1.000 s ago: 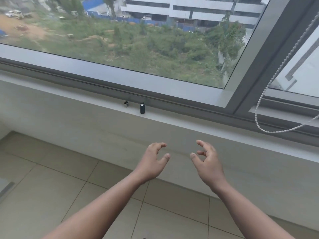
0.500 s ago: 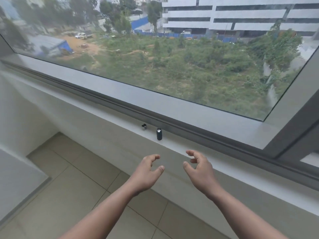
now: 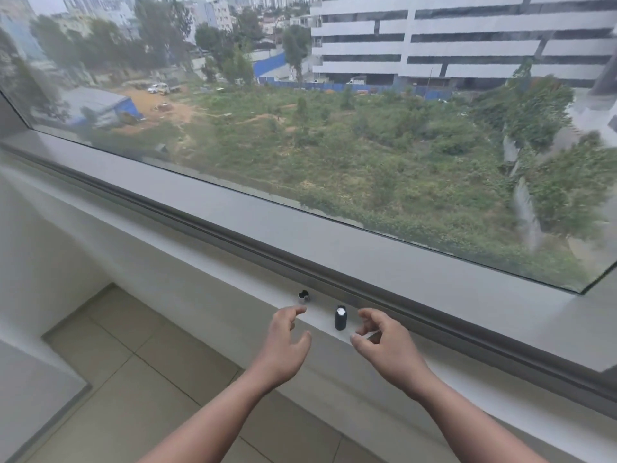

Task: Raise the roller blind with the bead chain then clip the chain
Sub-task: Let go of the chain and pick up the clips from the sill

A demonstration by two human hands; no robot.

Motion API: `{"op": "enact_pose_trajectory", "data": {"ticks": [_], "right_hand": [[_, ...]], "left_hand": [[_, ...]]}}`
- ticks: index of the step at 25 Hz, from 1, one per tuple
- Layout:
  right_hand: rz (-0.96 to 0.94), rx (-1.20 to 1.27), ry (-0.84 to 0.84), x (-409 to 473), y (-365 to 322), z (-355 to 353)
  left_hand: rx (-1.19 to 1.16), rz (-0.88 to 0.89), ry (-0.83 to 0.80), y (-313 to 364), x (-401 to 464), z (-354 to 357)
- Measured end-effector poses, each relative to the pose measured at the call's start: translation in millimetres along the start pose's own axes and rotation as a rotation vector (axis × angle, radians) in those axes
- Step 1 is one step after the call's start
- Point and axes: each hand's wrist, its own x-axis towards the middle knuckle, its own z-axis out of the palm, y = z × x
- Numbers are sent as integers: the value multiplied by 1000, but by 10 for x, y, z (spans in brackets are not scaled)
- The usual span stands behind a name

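Below the window, your left hand [image 3: 283, 349] and right hand [image 3: 384, 345] hover, fingers loosely curled around nothing, flanking a black cylinder [image 3: 340, 317] on the sill [image 3: 200, 259]; chain out of view

Both bare forearms reach forward over the tiled floor [image 3: 110, 362] toward a white window sill [image 3: 233, 289]. The left hand [image 3: 283, 349] and the right hand [image 3: 384, 349] hover just near of the sill, fingers loosely curled and holding nothing. Between them, on the sill, stands a small black cylinder [image 3: 340, 317] with a pale top, upright. A smaller dark object [image 3: 303, 295] sits just left and farther back, close to the left fingertips; whether they touch it is unclear. Behind runs the grey window frame [image 3: 367, 255], and through the glass lie green scrubland and a white multi-storey building [image 3: 467, 38].
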Motion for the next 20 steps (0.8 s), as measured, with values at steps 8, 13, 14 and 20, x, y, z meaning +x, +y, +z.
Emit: {"op": "enact_pose_trajectory", "data": {"ticks": [8, 13, 14, 20], "right_hand": [[146, -194, 100, 450, -97, 437], [174, -113, 139, 358, -92, 513], [171, -96, 152, 333, -105, 504], [151, -6, 240, 86, -90, 360]], "left_hand": [[59, 98, -93, -229, 924, -299], [131, 162, -85, -285, 1104, -265], [133, 168, -78, -281, 1112, -259], [-88, 179, -179, -164, 913, -152]]}}
